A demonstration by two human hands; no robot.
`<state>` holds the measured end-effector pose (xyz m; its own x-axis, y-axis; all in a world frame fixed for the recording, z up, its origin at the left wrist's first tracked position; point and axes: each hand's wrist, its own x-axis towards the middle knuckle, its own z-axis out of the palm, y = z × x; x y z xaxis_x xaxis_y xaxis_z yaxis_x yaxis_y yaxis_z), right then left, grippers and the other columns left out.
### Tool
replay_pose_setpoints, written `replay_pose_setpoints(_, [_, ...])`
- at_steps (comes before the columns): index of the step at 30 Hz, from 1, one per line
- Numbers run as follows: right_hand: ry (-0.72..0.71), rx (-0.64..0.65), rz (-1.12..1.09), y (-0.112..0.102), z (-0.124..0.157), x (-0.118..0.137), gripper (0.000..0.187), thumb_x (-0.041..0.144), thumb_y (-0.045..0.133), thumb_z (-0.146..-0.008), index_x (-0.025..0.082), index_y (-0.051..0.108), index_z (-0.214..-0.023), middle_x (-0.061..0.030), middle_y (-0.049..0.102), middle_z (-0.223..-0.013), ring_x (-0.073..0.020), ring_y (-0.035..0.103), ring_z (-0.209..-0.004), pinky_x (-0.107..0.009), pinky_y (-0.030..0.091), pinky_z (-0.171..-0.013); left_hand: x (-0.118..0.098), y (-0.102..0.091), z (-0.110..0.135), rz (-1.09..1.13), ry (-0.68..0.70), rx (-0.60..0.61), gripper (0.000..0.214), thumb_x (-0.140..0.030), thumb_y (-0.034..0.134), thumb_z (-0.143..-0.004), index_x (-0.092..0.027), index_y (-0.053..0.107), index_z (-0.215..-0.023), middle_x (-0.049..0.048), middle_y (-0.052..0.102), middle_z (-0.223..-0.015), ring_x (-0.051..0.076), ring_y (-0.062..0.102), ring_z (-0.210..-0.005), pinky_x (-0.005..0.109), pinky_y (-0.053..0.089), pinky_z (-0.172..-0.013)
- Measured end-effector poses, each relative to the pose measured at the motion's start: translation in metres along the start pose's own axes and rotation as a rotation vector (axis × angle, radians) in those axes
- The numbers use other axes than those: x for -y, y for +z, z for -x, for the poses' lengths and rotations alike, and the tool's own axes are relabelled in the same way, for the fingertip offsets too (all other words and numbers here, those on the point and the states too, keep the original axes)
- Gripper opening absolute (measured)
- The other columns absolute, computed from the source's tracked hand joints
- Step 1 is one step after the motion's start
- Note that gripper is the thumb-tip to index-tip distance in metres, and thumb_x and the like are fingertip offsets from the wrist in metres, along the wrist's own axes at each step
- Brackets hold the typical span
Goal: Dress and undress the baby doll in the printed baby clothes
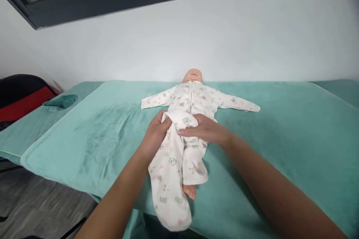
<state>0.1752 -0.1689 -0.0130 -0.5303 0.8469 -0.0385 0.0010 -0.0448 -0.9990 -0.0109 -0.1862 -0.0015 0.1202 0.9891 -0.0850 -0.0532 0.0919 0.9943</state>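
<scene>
A baby doll lies on its back on a teal blanket, head toward the wall. It wears a white printed sleepsuit with the sleeves spread out. My left hand grips the sleepsuit fabric at the doll's hip, fingers curled round it. My right hand presses on the fabric at the waist, fingers held together over it. One sleepsuit leg hangs empty toward the table's near edge. A bare doll foot sticks out of the other leg.
A folded teal cloth lies at the left on the table pad. A black and red object sits beyond the left end. A white wall stands behind the table. Grey floor shows at lower left.
</scene>
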Motion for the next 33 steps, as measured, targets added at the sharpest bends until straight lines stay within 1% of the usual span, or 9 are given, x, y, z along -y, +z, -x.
replay_pose_setpoints(6, [-0.043, -0.139, -0.339, 0.005, -0.003, -0.006, 0.039, 0.05, 0.072, -0.079, 0.017, 0.074, -0.1, -0.0077, 0.075, -0.09, -0.0254, 0.071, -0.089, -0.035, 0.057, -0.078, -0.005, -0.008, 0.019, -0.122, -0.148, 0.339, 0.044, -0.046, 0.083, -0.067, -0.016, 0.068, -0.096, 0.0058, 0.071, -0.09, 0.023, 0.066, -0.083, 0.03, 0.05, -0.07])
replay_pose_setpoints(8, [-0.055, -0.119, -0.238, 0.004, -0.001, -0.005, 0.04, 0.052, 0.071, -0.08, 0.017, 0.074, -0.099, -0.0072, 0.075, -0.091, -0.0249, 0.071, -0.088, -0.035, 0.057, -0.077, -0.003, -0.006, 0.017, -0.024, -0.126, 0.277, 0.044, -0.041, 0.082, -0.069, -0.016, 0.067, -0.102, 0.0064, 0.071, -0.092, 0.023, 0.067, -0.082, 0.03, 0.051, -0.071])
replay_pose_setpoints(13, [-0.084, 0.178, 0.197, -0.001, 0.007, -0.001, 0.035, 0.036, 0.083, -0.068, 0.021, 0.077, -0.099, -0.0031, 0.076, -0.094, -0.0262, 0.07, -0.089, -0.034, 0.056, -0.074, -0.002, 0.01, 0.01, 0.12, -0.039, -0.008, 0.046, -0.05, 0.075, -0.074, -0.017, 0.064, -0.105, 0.0052, 0.071, -0.087, 0.02, 0.065, -0.073, 0.028, 0.049, -0.063])
replay_pose_setpoints(16, [-0.079, 0.082, 0.065, -0.002, 0.005, -0.005, 0.033, 0.032, 0.08, -0.07, 0.022, 0.075, -0.101, -0.0032, 0.076, -0.097, -0.0251, 0.07, -0.092, -0.036, 0.056, -0.079, -0.005, 0.014, 0.013, 0.028, -0.075, -0.017, 0.048, -0.052, 0.074, -0.075, -0.017, 0.066, -0.107, 0.0055, 0.072, -0.085, 0.021, 0.065, -0.073, 0.028, 0.048, -0.062])
replay_pose_setpoints(20, [-0.091, -0.066, -0.343, 0.002, -0.003, -0.013, 0.033, 0.028, 0.075, -0.072, 0.016, 0.073, -0.102, -0.0065, 0.076, -0.096, -0.0255, 0.071, -0.091, -0.038, 0.056, -0.082, -0.005, 0.0, 0.019, -0.011, -0.118, 0.192, 0.049, -0.05, 0.079, -0.072, -0.015, 0.068, -0.105, 0.0068, 0.072, -0.087, 0.02, 0.065, -0.074, 0.027, 0.048, -0.064])
replay_pose_setpoints(23, [-0.097, -0.105, -0.401, 0.004, -0.004, -0.014, 0.032, 0.029, 0.074, -0.072, 0.015, 0.073, -0.101, -0.007, 0.075, -0.096, -0.0259, 0.07, -0.093, -0.037, 0.056, -0.082, -0.003, -0.01, 0.022, -0.101, -0.192, 0.37, 0.042, -0.041, 0.085, -0.066, -0.012, 0.071, -0.093, 0.0081, 0.071, -0.086, 0.021, 0.064, -0.075, 0.027, 0.049, -0.064])
replay_pose_setpoints(25, [-0.079, -0.09, -0.339, 0.002, -0.002, -0.012, 0.035, 0.033, 0.074, -0.075, 0.016, 0.072, -0.105, -0.0076, 0.075, -0.101, -0.0256, 0.069, -0.096, -0.036, 0.055, -0.083, -0.001, -0.011, 0.026, -0.097, -0.168, 0.304, 0.036, -0.039, 0.083, -0.069, -0.012, 0.071, -0.091, 0.0075, 0.071, -0.085, 0.02, 0.064, -0.075, 0.027, 0.05, -0.066])
replay_pose_setpoints(30, [-0.046, 0.226, 0.149, -0.004, 0.01, 0.005, 0.048, 0.032, 0.081, -0.071, 0.02, 0.069, -0.116, -0.0047, 0.073, -0.109, -0.0254, 0.067, -0.104, -0.036, 0.052, -0.088, 0.007, 0.012, 0.062, 0.009, -0.098, -0.058, 0.042, -0.044, 0.078, -0.074, -0.016, 0.07, -0.105, 0.0017, 0.066, -0.07, 0.014, 0.058, -0.059, 0.023, 0.046, -0.054])
replay_pose_setpoints(33, [-0.079, 0.286, 0.434, 0.002, 0.014, 0.014, 0.035, 0.03, 0.075, -0.075, 0.022, 0.071, -0.108, -0.0011, 0.073, -0.105, -0.0234, 0.066, -0.1, -0.033, 0.05, -0.086, 0.012, 0.032, 0.099, 0.133, -0.147, -0.265, 0.047, -0.044, 0.077, -0.074, -0.018, 0.069, -0.113, 0.0028, 0.069, -0.078, 0.015, 0.061, -0.063, 0.024, 0.05, -0.058])
